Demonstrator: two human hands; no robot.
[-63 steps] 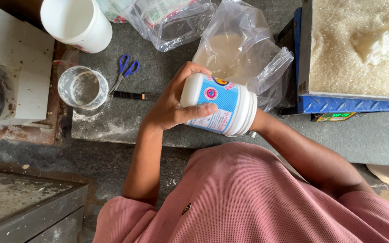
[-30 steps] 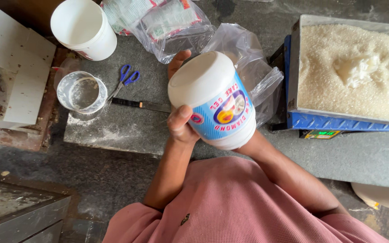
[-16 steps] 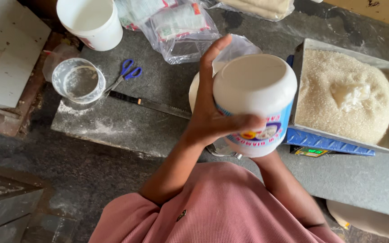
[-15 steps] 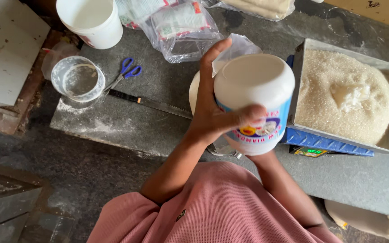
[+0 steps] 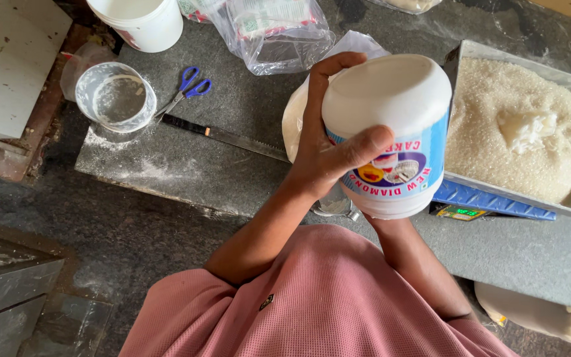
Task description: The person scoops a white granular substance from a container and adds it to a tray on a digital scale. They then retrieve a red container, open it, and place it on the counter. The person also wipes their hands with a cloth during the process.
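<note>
White tub is clasped upside-down in the left hand; right grip hidden, possibly underneath; sugar tray alongside.

White plastic jar, inverted, in hand

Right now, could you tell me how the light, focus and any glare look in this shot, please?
Head view: soft, even daylight with faint shadows; the white jar in the left hand is sharp, its bottom bright but not blown out; mild glare on the plastic bags; the granules on the scale tray stay crisp.
</note>
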